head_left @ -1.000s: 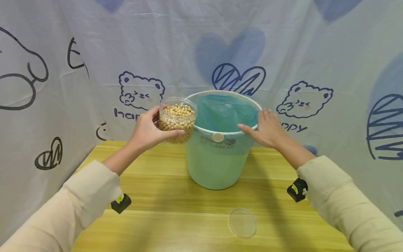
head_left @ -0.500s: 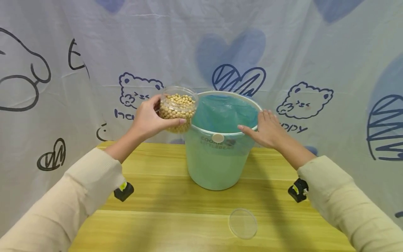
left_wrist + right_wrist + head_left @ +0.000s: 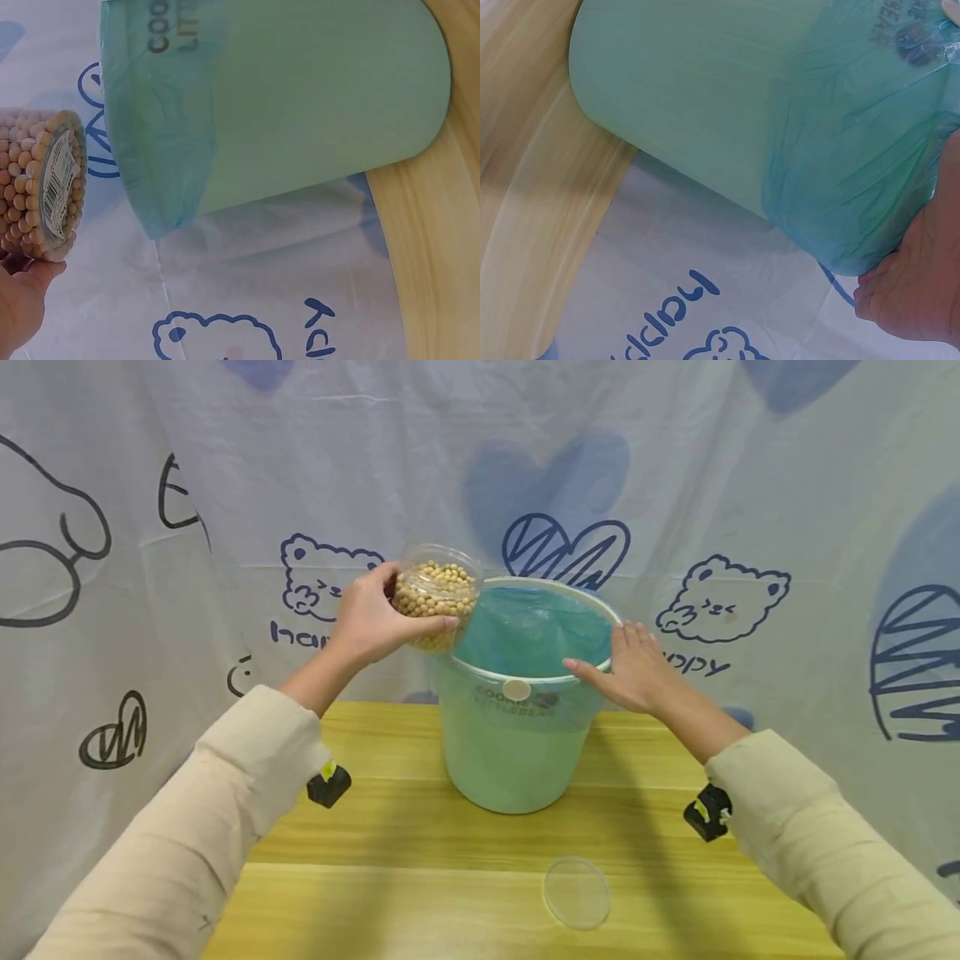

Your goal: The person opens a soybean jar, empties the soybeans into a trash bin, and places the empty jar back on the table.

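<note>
"What's the left hand (image 3: pixel 375 618) doing?"

"It's clamped round a clear jar (image 3: pixel 435 606), the thumb along the near side. Pale soybeans (image 3: pixel 444 575) fill most of it."

"Where is the jar, exactly?"

"Up off the table (image 3: pixel 420 860), by the left side of the pale green bin (image 3: pixel 517 760). The left wrist view shows it higher than the rim (image 3: pixel 551 679) and apart from it, with a barcode label (image 3: pixel 60 184) on its base."

"And the right hand (image 3: pixel 633 668)?"

"Resting on the right side of the rim, fingers straight and side by side, thumb spread apart from them."

"How does the bin stand?"

"Upright, toward the table's far edge. A blue-green plastic liner (image 3: pixel 536 627) covers the inside and folds down over the outside, across some dark lettering (image 3: pixel 495 697)."

"Anything else on the table?"

"A clear round lid (image 3: pixel 577 893) lies flat in front of the bin, well in from the far edge."

"What's behind?"

"A pale curtain (image 3: pixel 712 460) printed with blue hearts and bear faces, hanging beyond the far edge."

"Sleeves?"

"Both cream, with a small black device (image 3: pixel 328 787) under the left cuff (image 3: pixel 262 735) and a similar one (image 3: pixel 707 812) by the right."
</note>
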Available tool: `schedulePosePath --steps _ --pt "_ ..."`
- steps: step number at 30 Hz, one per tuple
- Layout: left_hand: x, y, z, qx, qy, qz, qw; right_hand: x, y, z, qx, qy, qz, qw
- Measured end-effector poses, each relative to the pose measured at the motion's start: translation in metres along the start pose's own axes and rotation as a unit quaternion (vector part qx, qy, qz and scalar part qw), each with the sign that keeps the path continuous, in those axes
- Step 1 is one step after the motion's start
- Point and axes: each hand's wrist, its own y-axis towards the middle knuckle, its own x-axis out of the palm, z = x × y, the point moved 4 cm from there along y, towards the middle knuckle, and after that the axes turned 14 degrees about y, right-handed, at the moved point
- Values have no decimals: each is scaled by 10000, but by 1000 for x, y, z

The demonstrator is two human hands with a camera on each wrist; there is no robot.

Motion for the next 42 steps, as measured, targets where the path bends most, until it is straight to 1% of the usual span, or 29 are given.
schedulePosePath --steps 4,9,14,17,21,24,29,36,42 --pt "6 6 3 28 -105 5 9999 0 0 0 -3 -14 -5 10000" --pt "14 13 6 15 -40 -36 10000 2 1 0 48 14 -34 10000" --pt "22 17 10 202 141 -61 9997 3 0 0 24 -15 -73 10000" --pt "29 20 12 296 143 -126 9994 3 0 -1 25 -35 -92 9999" --pt "37 22 14 272 118 -322 9990 3 0 -1 55 5 -78 10000" --pt "42 24 15 281 339 -446 9980 3 0 -1 54 34 -63 10000" --pt "50 27 19 421 656 -666 9947 2 0 -1 16 35 -42 10000" --pt "58 33 25 595 1035 -1104 9867 1 -1 -1 20 21 -20 10000" --pt "62 35 28 696 1337 -1370 9790 1 0 2 57 47 -9 10000"
